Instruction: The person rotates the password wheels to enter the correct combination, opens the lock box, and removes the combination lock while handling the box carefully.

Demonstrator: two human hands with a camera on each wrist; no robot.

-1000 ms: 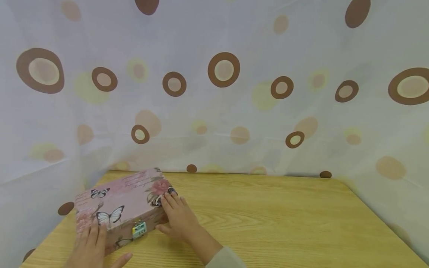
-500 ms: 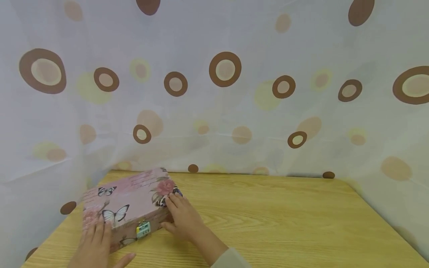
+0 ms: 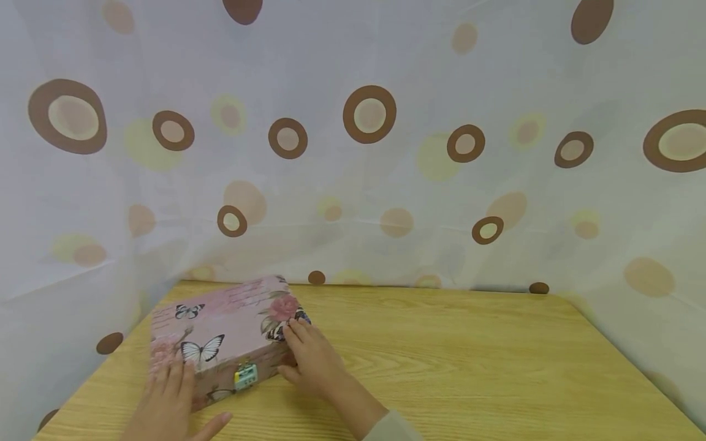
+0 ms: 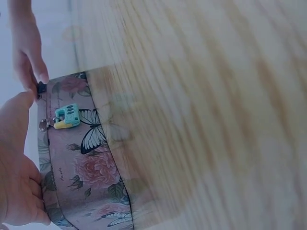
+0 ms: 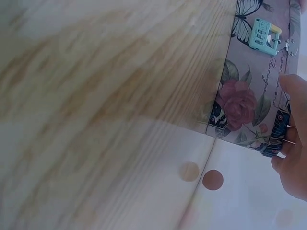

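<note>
A pink box (image 3: 237,331) printed with butterflies, roses and script lies angled on the table's left side, lid down. From its front hangs a small mint-green combination padlock (image 3: 246,376) with a yellow part; the right wrist view shows the padlock (image 5: 265,37) on a metal clasp. My left hand (image 3: 168,398) rests straight fingers on the front left corner, its thumb held away from the front. My right hand (image 3: 317,364) grips the right end, fingers over the lid's edge and thumb at the front. The box's underside and contents are hidden.
The box stands on a wood-grain table (image 3: 469,361), whose surface extends to the right. A pale curtain (image 3: 408,184) with brown and beige spots surrounds the table's back and sides.
Both hands and the box have shifted together a little to the right across the table. The padlock has moved along with the box, and the lid stays down.
</note>
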